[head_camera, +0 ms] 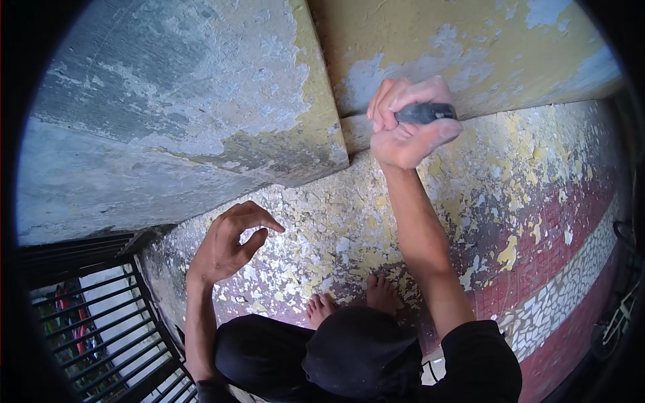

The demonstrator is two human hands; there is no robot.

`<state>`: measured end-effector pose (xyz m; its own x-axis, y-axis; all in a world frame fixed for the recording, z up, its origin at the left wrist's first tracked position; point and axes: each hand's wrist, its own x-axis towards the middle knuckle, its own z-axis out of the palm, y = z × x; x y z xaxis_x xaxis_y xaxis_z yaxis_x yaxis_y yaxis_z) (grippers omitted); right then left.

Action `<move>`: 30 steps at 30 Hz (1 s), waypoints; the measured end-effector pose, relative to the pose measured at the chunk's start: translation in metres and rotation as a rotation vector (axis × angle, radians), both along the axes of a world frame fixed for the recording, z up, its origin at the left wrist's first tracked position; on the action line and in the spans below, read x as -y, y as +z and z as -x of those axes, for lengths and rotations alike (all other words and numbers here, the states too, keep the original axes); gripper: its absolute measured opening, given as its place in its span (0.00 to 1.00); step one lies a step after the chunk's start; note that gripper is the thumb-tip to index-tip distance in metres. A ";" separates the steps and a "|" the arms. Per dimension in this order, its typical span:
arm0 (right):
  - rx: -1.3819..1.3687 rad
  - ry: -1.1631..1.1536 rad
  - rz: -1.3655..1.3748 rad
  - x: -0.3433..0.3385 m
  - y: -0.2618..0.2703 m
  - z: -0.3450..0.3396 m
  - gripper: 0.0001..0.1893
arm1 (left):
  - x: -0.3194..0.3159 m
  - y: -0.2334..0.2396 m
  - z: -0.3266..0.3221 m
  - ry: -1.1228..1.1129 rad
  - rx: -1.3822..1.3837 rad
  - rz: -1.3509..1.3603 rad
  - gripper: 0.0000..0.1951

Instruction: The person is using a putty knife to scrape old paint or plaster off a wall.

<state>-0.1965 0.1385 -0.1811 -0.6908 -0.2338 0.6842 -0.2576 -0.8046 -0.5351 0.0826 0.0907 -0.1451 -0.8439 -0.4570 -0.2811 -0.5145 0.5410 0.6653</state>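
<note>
My right hand is wrapped around a short black handle, probably a scraper's; its working end is hidden and the hand is slightly blurred. It is up against the lower part of the yellow wall, where paint has flaked off in pale blue-grey patches. My left hand holds nothing, its fingers loosely curled and the thumb apart from them, above the floor. Left of the right hand, a pillar juts out, its yellow paint mostly gone to grey plaster.
Paint flakes lie thickly over the floor around my bare feet. A black metal grille stands at lower left. On the right run red flooring and a strip of broken white tile, with a bicycle near the rim.
</note>
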 end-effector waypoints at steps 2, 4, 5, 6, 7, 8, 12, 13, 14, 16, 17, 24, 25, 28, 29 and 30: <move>-0.009 0.159 0.362 -0.017 0.015 0.004 0.42 | 0.002 -0.002 0.004 -0.027 -0.009 0.015 0.13; -0.038 0.050 0.260 -0.006 0.008 -0.002 0.37 | 0.001 0.002 0.006 -0.006 0.001 -0.012 0.12; -0.073 -0.057 0.164 0.004 0.001 -0.002 0.34 | -0.002 0.001 0.004 -0.007 0.004 -0.021 0.12; -0.205 -0.141 0.033 0.025 0.001 -0.001 0.28 | 0.001 0.001 0.003 0.000 0.004 -0.002 0.12; -0.133 -0.170 -0.179 0.016 -0.005 -0.008 0.40 | 0.003 0.001 0.001 0.008 0.004 0.017 0.12; -0.156 -0.004 0.049 0.001 -0.007 -0.008 0.40 | 0.001 0.000 -0.002 -0.004 0.003 0.007 0.12; -0.168 0.090 0.228 -0.022 0.008 0.000 0.37 | 0.001 0.002 0.003 0.008 -0.004 -0.019 0.13; -0.185 -0.012 0.149 -0.006 0.008 -0.003 0.41 | 0.002 0.001 0.002 0.007 -0.001 -0.014 0.13; -0.121 -0.227 -0.128 0.007 0.000 -0.009 0.42 | 0.002 -0.001 0.002 -0.008 -0.001 -0.009 0.13; -0.173 -0.046 0.092 -0.004 0.002 -0.003 0.42 | 0.001 -0.001 -0.003 0.002 0.000 -0.012 0.13; -0.229 0.130 0.298 -0.014 0.004 0.002 0.43 | 0.003 0.001 -0.002 0.005 -0.005 -0.004 0.13; -0.179 0.215 0.368 -0.023 0.035 0.006 0.40 | -0.001 0.005 0.004 -0.013 -0.018 0.009 0.13; -0.058 0.248 0.392 -0.027 0.041 0.003 0.37 | -0.003 0.004 0.002 -0.007 -0.018 0.007 0.13; -0.068 0.052 0.201 0.002 0.025 -0.004 0.38 | -0.007 0.008 0.004 -0.004 -0.020 -0.012 0.13; -0.064 -0.040 0.114 0.012 0.011 -0.007 0.38 | -0.004 0.007 0.003 0.010 -0.011 -0.004 0.13; -0.066 -0.043 0.122 0.012 0.000 -0.007 0.38 | -0.004 0.007 0.002 0.008 -0.013 0.004 0.13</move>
<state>-0.1891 0.1269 -0.1810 -0.6508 -0.1176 0.7501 -0.3245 -0.8501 -0.4147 0.0801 0.0947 -0.1381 -0.8440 -0.4644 -0.2683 -0.5099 0.5396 0.6700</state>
